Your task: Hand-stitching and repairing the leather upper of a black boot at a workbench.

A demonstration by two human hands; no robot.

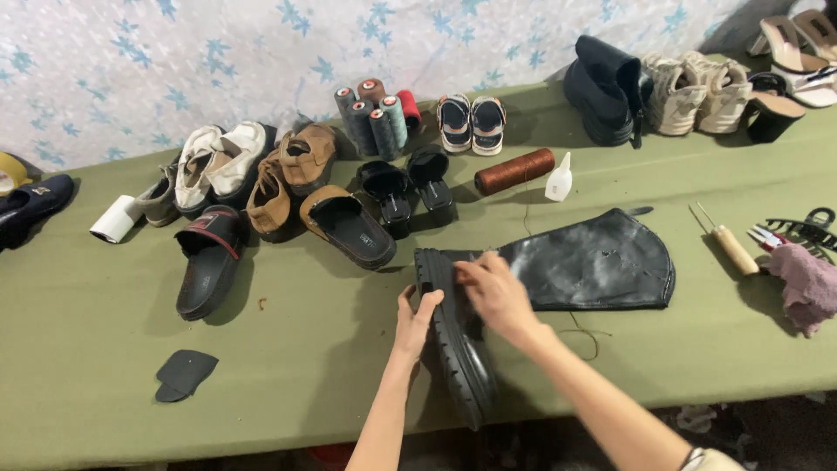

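A black shoe (455,349) with a thick ridged sole lies on its side at the front of the green table (105,349). My left hand (415,318) grips the sole's left edge. My right hand (495,292) presses on the shoe's upper part from the right, fingers curled over it. Just behind the hands lies a large black leather piece (602,262), shiny and scuffed. A thin thread (586,333) trails on the cloth near my right forearm.
Slippers, sandals and brown shoes (288,183) crowd the back left. Thread cones (375,118), a brown thread spool (514,170) and a small white glue bottle (559,179) stand behind. An awl (731,244), pliers and a pink cloth (806,283) lie right. A black scrap (183,373) lies front left.
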